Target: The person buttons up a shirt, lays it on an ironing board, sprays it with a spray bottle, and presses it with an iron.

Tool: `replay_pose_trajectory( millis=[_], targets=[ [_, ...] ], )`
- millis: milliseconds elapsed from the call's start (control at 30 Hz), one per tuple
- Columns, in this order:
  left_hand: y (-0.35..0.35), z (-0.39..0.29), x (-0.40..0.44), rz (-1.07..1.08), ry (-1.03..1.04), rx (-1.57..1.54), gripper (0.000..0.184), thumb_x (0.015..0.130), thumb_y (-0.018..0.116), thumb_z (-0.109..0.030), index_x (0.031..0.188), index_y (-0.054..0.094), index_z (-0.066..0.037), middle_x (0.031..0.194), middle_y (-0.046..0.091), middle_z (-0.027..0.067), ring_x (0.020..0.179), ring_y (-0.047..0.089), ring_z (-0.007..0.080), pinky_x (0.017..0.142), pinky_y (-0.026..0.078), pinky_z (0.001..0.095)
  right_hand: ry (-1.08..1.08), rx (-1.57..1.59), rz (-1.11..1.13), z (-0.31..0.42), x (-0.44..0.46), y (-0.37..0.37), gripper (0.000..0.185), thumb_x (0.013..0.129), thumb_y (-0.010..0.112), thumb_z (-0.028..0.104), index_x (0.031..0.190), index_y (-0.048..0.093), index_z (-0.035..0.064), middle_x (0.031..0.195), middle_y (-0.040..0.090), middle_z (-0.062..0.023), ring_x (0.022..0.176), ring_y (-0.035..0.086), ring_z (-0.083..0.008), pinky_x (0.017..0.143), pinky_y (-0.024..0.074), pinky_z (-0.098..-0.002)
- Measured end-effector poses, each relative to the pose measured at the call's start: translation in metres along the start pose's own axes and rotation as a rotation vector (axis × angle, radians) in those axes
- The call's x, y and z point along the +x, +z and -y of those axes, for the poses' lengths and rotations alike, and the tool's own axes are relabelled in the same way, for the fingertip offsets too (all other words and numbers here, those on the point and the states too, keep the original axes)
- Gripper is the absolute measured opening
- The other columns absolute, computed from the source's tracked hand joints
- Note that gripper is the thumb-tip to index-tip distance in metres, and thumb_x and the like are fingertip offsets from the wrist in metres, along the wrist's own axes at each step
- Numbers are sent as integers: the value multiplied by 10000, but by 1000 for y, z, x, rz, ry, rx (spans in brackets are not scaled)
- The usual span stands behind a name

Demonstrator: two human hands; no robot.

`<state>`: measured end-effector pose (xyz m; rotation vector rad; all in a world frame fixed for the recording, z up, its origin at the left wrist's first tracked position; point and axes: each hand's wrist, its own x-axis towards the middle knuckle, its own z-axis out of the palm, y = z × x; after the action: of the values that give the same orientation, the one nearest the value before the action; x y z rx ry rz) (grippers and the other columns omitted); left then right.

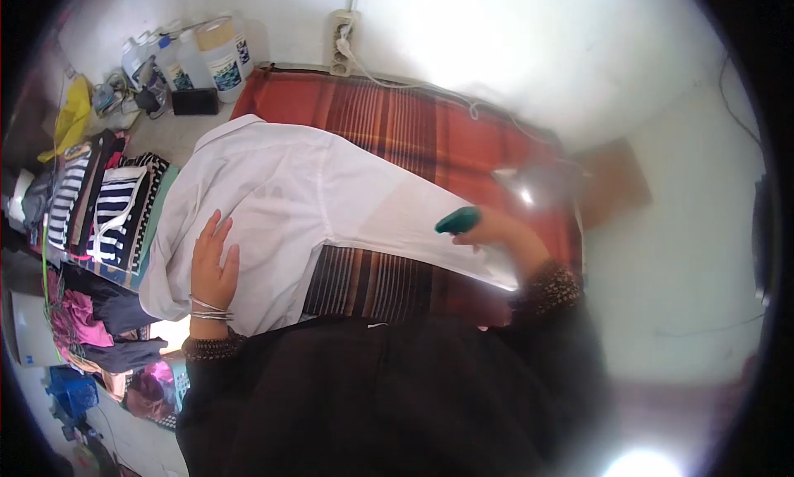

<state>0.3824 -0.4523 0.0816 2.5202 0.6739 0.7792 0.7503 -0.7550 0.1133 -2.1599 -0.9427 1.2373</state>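
A white long-sleeved shirt (265, 187) lies spread on a red and dark striped cloth (376, 105), one sleeve (397, 204) stretched to the right. A slightly darker patch shows on that sleeve. My left hand (215, 266), with bracelets at the wrist, is over the shirt's left part; its fingers are extended and hold nothing. Closed around a green spray bottle, my right hand (500, 233) is above the sleeve near the cuff. Only the bottle's green head (457, 220) shows clearly; its lower part is hidden. A blurred, shiny clothes iron (529, 187) rests beyond my right hand.
Folded clothes (107, 208) are stacked at the left, with more garments (99, 328) below. Several bottles (223, 67) and a dark box (195, 102) stand at the back left. A power strip (341, 43) hangs on the wall, its cord running right. A brown board (612, 179) lies behind the iron.
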Motion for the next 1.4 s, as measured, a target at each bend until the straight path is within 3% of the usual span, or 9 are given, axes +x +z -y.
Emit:
replay_pose_trajectory(
  millis=[233,433,733,900,1033,1100,1200,1300,1400],
  targets=[
    [-1,-4,9,-30,-8,-47,383,853,526,-149,1219,535,-37,1344,449,160,1227,432,328,1036,294,416,-183,-21,109,65,62,10,268,746,709,143,969,626,20,763,623,-44,520,570,-131,502,496,-285],
    [5,-7,23,-24,9,-48,374,853,533,-173,1205,548,-48,1344,455,146,1235,426,327,1040,286,438,-225,13,-64,78,107,-1,245,757,686,130,984,644,49,758,621,-40,525,573,-132,514,505,-285],
    [23,-2,44,27,29,-89,372,853,536,-191,1203,552,-67,1350,454,124,1243,423,320,1044,273,471,-114,-3,-120,23,67,-25,349,725,681,109,1073,656,97,834,646,-44,599,566,-130,500,496,-272],
    [48,-21,69,81,102,-81,381,839,558,-188,1202,551,-73,1328,471,130,1233,432,311,1028,296,467,145,-48,-294,36,-13,-23,345,721,706,132,1060,654,94,832,648,-38,629,584,-133,534,503,-290],
    [110,-43,86,235,357,-68,411,840,566,-230,1221,532,-79,1315,478,127,1223,442,289,981,341,481,-20,40,-403,-79,-33,-38,369,704,723,139,1061,646,89,867,654,-51,697,611,-158,584,511,-305],
    [147,-69,86,420,374,-22,496,859,530,-309,1290,462,-75,1370,416,126,1270,385,290,998,315,519,72,-269,-549,-100,-63,-42,408,680,750,184,1057,634,82,928,655,-95,819,627,-236,699,511,-366],
    [198,-105,71,559,415,193,610,870,465,-418,1369,359,-84,1450,301,109,1344,266,279,1033,251,556,472,-467,-803,-164,-99,-45,544,618,792,247,1092,584,80,1050,612,-154,1019,576,-337,863,461,-436],
    [219,-118,59,680,376,330,682,864,419,-483,1411,286,-98,1504,181,83,1390,146,260,1070,151,571,655,-515,-978,-226,-118,-46,620,579,808,230,1123,552,81,1078,587,-162,1033,572,-326,867,468,-421],
    [220,-119,63,741,341,327,710,860,393,-507,1430,248,-109,1519,133,76,1404,90,242,1089,71,552,693,-588,-938,-265,-124,-49,677,555,820,230,1158,547,88,1102,588,-186,1053,568,-319,893,460,-412]
  ],
)
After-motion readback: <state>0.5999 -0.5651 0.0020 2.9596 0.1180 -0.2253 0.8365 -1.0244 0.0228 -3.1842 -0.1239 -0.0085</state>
